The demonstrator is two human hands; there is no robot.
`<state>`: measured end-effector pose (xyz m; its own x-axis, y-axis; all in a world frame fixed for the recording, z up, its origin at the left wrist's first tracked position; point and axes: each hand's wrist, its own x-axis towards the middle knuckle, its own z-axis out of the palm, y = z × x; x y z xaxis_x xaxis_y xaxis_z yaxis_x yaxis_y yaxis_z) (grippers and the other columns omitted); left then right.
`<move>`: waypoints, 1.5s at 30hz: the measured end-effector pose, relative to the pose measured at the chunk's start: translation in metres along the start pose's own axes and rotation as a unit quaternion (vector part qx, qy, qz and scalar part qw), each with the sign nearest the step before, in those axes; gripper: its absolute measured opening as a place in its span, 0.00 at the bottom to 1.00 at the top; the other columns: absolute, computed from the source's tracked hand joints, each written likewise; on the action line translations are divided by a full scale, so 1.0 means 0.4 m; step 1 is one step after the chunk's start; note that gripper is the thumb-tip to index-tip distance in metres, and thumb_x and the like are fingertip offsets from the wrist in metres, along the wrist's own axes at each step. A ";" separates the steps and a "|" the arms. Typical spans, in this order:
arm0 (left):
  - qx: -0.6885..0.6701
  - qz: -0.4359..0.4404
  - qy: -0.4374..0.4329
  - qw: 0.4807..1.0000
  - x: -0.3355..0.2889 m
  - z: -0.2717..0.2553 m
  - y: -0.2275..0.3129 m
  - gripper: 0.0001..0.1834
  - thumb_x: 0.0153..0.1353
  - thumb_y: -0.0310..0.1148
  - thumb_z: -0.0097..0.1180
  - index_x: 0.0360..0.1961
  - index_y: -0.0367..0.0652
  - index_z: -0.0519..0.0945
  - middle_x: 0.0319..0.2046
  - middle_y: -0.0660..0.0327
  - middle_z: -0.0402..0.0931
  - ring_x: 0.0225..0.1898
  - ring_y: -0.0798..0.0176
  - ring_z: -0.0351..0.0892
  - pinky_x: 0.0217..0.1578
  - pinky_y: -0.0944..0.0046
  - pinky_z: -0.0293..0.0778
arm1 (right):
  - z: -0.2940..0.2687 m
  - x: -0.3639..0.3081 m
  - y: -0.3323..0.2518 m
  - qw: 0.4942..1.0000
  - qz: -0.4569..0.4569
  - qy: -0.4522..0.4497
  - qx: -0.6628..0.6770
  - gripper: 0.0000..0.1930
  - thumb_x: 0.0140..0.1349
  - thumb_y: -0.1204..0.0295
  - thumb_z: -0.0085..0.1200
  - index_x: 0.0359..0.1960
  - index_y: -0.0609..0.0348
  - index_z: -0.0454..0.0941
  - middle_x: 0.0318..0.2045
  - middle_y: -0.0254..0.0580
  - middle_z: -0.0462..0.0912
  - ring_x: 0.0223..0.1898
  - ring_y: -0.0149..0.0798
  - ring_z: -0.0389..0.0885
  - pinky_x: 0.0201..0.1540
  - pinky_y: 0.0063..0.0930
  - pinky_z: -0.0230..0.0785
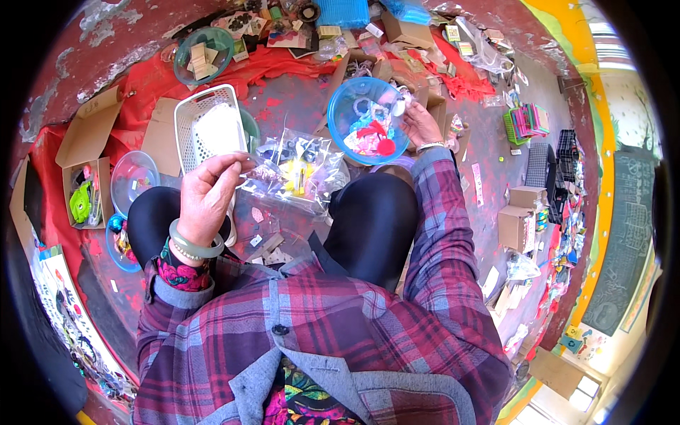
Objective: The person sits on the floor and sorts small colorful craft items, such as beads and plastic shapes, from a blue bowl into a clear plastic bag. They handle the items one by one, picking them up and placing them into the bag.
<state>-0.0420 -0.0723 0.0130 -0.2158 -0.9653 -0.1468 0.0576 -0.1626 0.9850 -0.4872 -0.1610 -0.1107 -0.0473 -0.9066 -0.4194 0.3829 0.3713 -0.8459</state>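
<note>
From here I see the left hand (207, 191) pinching the edge of a clear bag (296, 176), which lies just to its right. The right hand (423, 127) holds a small pale thing (401, 103) at the right rim of the blue bowl (345, 105).

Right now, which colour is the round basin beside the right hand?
The basin is blue, best seen in the head view.

Peeling dark-red wall (156, 25) with yellow trim (602, 177), red-flecked grey floor (290, 106), green chalkboard (620, 244), bright window (615, 54).
</note>
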 end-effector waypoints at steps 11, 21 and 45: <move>0.022 -0.007 -0.006 1.000 0.009 -0.003 -0.007 0.11 0.62 0.27 0.45 0.42 0.33 0.76 0.35 0.58 0.78 0.39 0.67 0.77 0.38 0.71 0.72 | 0.025 0.138 0.063 0.805 -0.057 0.094 -0.582 0.14 0.50 0.74 0.51 0.41 0.58 0.77 0.35 0.46 0.80 0.39 0.37 0.78 0.39 0.30 0.70; 0.015 -0.002 -0.007 1.000 0.013 0.008 -0.003 0.11 0.62 0.27 0.46 0.42 0.32 0.76 0.36 0.58 0.78 0.39 0.66 0.77 0.39 0.70 0.73 | 0.022 0.168 0.113 0.562 -0.105 0.025 -0.820 0.15 0.52 0.74 0.47 0.43 0.51 0.75 0.43 0.51 0.72 0.44 0.52 0.74 0.47 0.40 0.67; 0.025 -0.011 -0.009 1.000 -0.007 -0.002 -0.024 0.12 0.62 0.29 0.46 0.42 0.34 0.76 0.34 0.59 0.78 0.37 0.68 0.77 0.38 0.71 0.73 | 0.151 -0.135 -0.139 0.981 -0.065 -0.182 -0.014 0.23 0.56 0.64 0.49 0.52 0.62 0.66 0.50 0.44 0.73 0.45 0.34 0.75 0.36 0.21 0.71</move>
<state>-0.0413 -0.0681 0.0039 -0.2339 -0.9578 -0.1668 0.0044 -0.1726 0.9850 -0.4501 -0.1448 -0.0213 0.2401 -0.9564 -0.1665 0.3703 0.2488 -0.8950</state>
